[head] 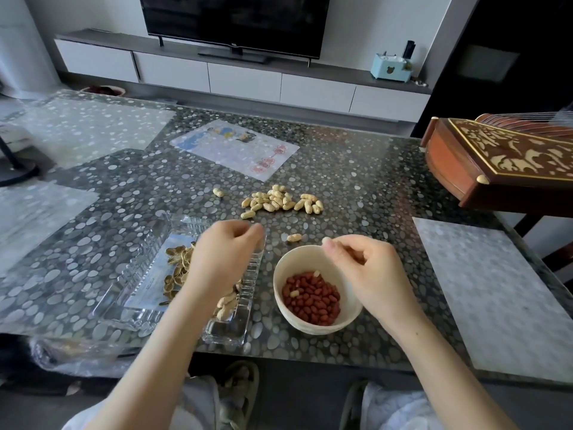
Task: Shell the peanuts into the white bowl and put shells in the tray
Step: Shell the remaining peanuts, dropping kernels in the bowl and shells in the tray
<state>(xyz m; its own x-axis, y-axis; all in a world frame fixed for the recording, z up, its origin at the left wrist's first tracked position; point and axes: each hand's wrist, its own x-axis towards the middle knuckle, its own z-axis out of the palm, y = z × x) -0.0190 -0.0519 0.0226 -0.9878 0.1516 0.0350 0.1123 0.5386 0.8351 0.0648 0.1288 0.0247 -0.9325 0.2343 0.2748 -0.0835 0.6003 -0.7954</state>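
Curled inward at the left fingertips (249,232) and smeared by blur, so no telling whether clamped on a shell or on nothing. Directly beneath the left hand (223,256): the far right end of the glass tray (139,268), with emptied shells (178,265) heaped under the palm and out to its left.

Bent and drawn close together at the right fingertips (335,248), with something pale at the very tip (shell scrap or only a nail, too small to say). Straight below the right hand (372,271): the white bowl (277,283), with red kernels (310,297) pooled in the bottom and a couple of pale ones among them. Between the two sets of fingers, just beyond the bowl's rim: one stray peanut (294,237). Farther out past both hands: the unshelled peanuts (279,200), loose on the table (356,181).

Likely trouble from here:
- Shell dropped in among the kernels, with the right fingers poised right over the bowl.
- A shell flicked past the tray's low wall, with the left hand so near its edge.
- The bowl's rim nudged by the right wrist, and kernels tipped out.
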